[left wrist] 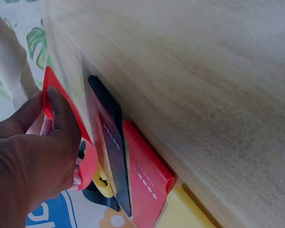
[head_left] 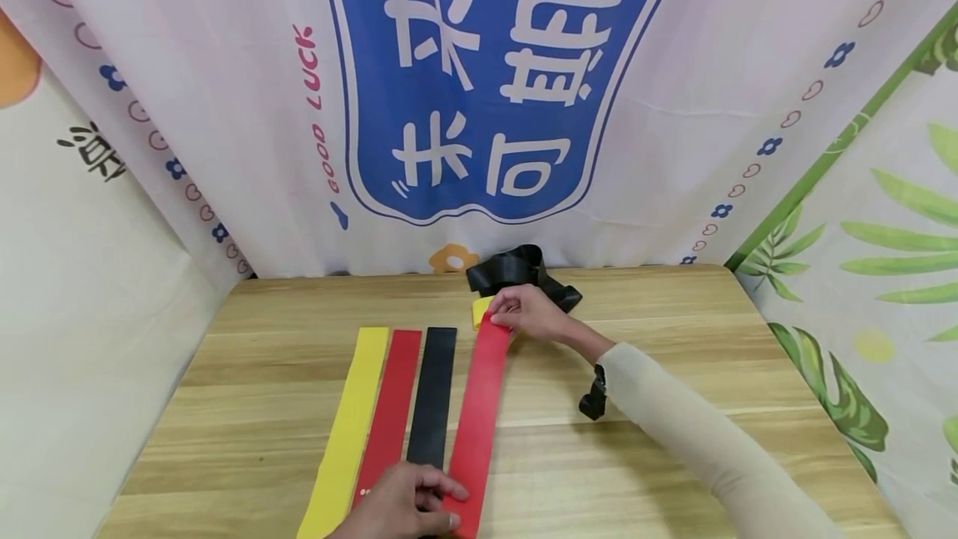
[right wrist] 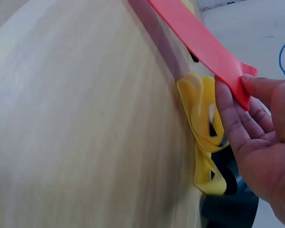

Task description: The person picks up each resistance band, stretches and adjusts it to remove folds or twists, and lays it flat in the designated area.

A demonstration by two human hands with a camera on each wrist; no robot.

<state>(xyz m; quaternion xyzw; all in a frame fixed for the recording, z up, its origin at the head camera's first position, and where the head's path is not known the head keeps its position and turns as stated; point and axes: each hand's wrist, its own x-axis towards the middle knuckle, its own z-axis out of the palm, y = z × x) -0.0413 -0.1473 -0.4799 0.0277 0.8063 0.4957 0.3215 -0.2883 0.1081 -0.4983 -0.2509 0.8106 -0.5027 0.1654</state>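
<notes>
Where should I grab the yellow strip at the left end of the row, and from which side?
Probably pinch the far end of the yellow strip, coming from its left. It lies flat, so lift its edge first; the table borders its left edge, while a red strip runs close along its right and the left hand is by its nearer part.

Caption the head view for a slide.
Left hand and right hand hold a red band by its ends, beside three bands in a row.
</notes>
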